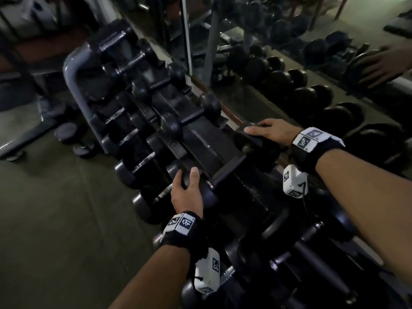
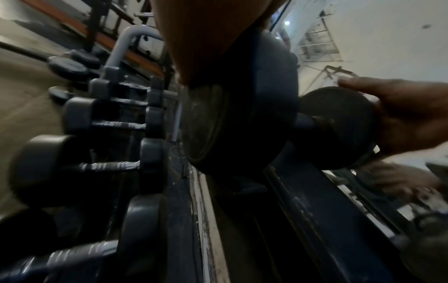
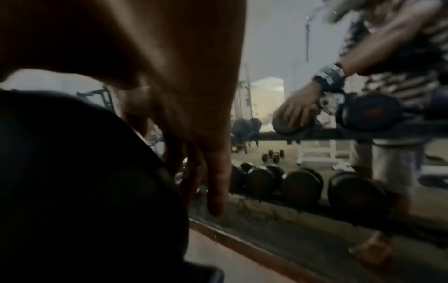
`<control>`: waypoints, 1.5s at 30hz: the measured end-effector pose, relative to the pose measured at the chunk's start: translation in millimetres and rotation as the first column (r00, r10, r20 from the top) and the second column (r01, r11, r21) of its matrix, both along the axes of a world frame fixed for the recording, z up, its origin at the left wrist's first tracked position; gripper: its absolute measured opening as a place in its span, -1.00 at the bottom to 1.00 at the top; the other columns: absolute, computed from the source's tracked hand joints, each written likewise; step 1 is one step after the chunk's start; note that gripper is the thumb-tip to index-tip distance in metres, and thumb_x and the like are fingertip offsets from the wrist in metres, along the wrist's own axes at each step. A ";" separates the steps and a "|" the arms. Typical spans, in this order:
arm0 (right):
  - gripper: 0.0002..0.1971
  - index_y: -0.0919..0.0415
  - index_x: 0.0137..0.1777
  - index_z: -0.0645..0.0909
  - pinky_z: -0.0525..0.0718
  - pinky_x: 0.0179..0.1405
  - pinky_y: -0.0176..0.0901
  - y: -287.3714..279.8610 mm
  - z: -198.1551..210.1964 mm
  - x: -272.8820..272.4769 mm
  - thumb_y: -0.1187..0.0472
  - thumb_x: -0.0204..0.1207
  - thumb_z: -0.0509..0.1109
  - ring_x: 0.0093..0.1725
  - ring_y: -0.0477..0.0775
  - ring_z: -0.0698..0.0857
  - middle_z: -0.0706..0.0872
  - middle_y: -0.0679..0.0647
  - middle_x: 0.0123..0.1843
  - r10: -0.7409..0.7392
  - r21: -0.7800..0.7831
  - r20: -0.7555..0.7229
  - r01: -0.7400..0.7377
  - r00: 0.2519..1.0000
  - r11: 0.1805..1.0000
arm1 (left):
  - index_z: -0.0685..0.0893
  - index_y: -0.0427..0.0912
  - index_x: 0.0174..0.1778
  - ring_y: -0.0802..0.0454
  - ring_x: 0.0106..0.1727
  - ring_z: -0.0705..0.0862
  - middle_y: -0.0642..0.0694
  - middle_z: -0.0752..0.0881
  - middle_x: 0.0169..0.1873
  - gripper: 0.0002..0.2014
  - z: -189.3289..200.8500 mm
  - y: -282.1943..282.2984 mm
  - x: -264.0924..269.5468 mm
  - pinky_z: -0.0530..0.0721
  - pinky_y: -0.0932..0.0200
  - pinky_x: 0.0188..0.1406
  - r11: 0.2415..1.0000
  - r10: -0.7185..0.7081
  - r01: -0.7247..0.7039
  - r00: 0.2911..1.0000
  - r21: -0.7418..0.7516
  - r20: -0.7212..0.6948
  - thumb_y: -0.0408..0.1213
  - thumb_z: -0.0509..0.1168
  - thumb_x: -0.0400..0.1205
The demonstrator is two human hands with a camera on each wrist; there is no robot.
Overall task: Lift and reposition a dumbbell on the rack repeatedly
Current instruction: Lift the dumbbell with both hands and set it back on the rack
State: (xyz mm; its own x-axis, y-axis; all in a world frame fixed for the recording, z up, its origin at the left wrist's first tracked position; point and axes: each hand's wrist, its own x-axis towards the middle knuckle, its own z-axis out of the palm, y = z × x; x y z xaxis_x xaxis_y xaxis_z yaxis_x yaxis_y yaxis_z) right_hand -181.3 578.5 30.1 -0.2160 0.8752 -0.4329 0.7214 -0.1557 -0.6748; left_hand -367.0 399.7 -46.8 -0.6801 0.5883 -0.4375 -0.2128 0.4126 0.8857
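A black dumbbell (image 1: 229, 169) lies across the top tier of the dark rack (image 1: 200, 148). My left hand (image 1: 187, 190) grips its near head, thumb on top and fingers round the side. My right hand (image 1: 267, 132) cups the far head from above. In the left wrist view the near head (image 2: 242, 114) fills the middle under my palm, and my right hand (image 2: 412, 118) wraps the far head (image 2: 339, 124). The right wrist view has my fingers (image 3: 213, 181) draped over the dark head (image 3: 72, 172). Whether the dumbbell rests on the rack or hangs just above it is unclear.
Another black dumbbell (image 1: 185, 121) sits further along the top tier, and more (image 1: 312, 264) lie close on my right. Chrome-handled dumbbells (image 1: 138, 166) fill the lower tier. A wall mirror (image 1: 312, 63) runs right behind the rack. Loose weights (image 1: 66, 132) lie on the floor at left.
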 end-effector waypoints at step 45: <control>-0.74 0.19 0.24 0.62 0.67 -0.06 -0.32 -13.5 2.4 -10.1 0.34 0.58 0.38 -0.06 -0.09 0.72 0.70 0.13 0.13 -0.338 -0.225 -0.527 0.256 0.779 0.940 | 0.59 -0.11 0.31 -0.11 -0.23 0.80 -0.19 0.78 -0.10 -0.51 10.8 52.0 -52.0 0.76 -0.24 0.01 0.960 -0.227 0.094 0.812 0.263 0.538 -0.24 0.49 0.45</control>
